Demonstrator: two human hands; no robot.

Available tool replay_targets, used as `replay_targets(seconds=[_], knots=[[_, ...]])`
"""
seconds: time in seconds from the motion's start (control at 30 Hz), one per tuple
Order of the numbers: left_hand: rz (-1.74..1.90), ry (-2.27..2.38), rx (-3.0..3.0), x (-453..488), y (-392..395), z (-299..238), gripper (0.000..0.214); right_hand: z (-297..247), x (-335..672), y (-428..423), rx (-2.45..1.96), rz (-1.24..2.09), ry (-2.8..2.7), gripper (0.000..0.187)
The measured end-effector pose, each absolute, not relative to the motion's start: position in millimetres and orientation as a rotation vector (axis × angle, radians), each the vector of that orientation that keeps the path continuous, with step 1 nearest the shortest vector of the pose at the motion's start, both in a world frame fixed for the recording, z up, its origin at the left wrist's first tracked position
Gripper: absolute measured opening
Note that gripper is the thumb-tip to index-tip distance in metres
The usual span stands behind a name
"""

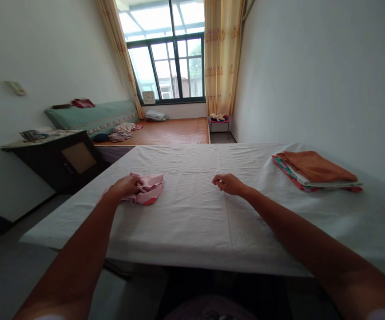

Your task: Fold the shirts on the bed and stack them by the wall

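Garment, pink, crumpled: L hand clenched on it, bunching cloth. R hand half-curled on white sheet; grasp unclear. Folded stack apart, far R.

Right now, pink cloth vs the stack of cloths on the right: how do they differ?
The pink cloth is crumpled; the stack is folded flat. The left hand grips the pink cloth; no hand touches the stack. Both lie on the white sheet.

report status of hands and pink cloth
Left hand gripping pink cloth, bunched on sheet. Right hand curled on sheet, grip unclear. Folded stack far right, apart from both.
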State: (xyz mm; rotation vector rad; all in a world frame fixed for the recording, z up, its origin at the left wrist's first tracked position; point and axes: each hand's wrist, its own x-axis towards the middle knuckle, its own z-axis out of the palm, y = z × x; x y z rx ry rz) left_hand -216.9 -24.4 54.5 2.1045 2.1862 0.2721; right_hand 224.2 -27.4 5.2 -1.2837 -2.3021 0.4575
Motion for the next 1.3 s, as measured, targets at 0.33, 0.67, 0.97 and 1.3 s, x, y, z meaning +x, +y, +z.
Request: replay_targets(seconds=[0.33,0.67,0.97,1.3], knots=[[0.591,0.958,1.750,-43.6,-13.9,116.9,0.049,21.8,207.5,-20.4,-1.024,0.743,-1.864,0.058],[1.390,1.218,1.421,-41.2,52.9,67.1,0.050,-18.2,285.1,9.5,-1.082,1.143,-1.045,0.033],[0.679,1.139,2.329,0.2,27.2,32.6,0.032,1.8,305.4,-1.9,-1.233,0.994,-1.316,0.036],[0.225,1.766,2.568,-30.8,30.2,11.6,0.037,-10.9,291.0,-1.6,-1.300,0.905,-1.629,0.027]])
